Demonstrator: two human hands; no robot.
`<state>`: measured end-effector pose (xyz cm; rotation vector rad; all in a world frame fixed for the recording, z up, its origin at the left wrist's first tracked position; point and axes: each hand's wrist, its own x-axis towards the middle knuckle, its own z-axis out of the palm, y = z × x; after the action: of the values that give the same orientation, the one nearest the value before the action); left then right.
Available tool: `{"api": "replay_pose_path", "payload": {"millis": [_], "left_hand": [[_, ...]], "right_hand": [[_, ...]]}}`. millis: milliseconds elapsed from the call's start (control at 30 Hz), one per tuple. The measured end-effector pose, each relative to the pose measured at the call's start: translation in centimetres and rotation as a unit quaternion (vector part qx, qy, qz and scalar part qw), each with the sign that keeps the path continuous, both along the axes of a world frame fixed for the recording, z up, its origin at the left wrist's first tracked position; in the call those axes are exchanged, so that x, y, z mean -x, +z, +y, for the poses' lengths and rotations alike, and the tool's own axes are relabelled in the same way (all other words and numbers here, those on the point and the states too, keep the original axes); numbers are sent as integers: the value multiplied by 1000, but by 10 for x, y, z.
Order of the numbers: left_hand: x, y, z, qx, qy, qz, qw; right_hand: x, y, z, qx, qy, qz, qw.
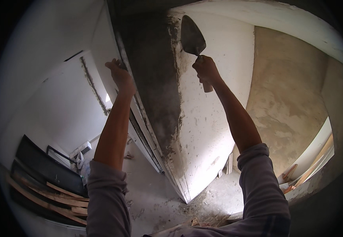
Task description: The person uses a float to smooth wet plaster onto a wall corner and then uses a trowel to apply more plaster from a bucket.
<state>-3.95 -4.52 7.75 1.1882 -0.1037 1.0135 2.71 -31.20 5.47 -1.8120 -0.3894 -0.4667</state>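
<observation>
My right hand [207, 69] grips a trowel [193, 35] by its pale handle, fingers wrapped round it. The pointed metal blade is turned upward, in front of the upper white wall face. Dark, wet-looking mortar [151, 67] covers a band beside the wall's edge, with a ragged border against the white surface [214, 114]. At that edge runs a long straight strip [143, 114] from the top down toward the floor. My left hand [121, 77] is closed against the strip at upper left; part of its fingers is hidden behind the wrist and edge.
Wooden boards [63, 199] and dark panels [47, 164] lean at lower left. Bits of debris litter the concrete floor [151, 197]. A brownish plastered wall [285, 83] stands on the right, with wooden pieces [311, 168] by an opening. A rough groove [92, 87] cuts the left wall.
</observation>
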Motion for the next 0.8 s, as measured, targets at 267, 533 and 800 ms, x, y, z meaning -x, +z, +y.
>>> {"api": "replay_pose_path", "payload": {"millis": [267, 533, 800], "left_hand": [[-19, -10, 29, -8, 15, 17, 1000], [-24, -11, 28, -7, -70, -17, 997], [-11, -6, 20, -10, -97, -19, 995]], "right_hand": [[-12, 4, -19, 80, -18, -38, 996], [-75, 55, -78, 311, -123, -232, 914], [-91, 64, -85, 365, -133, -244, 888]]}}
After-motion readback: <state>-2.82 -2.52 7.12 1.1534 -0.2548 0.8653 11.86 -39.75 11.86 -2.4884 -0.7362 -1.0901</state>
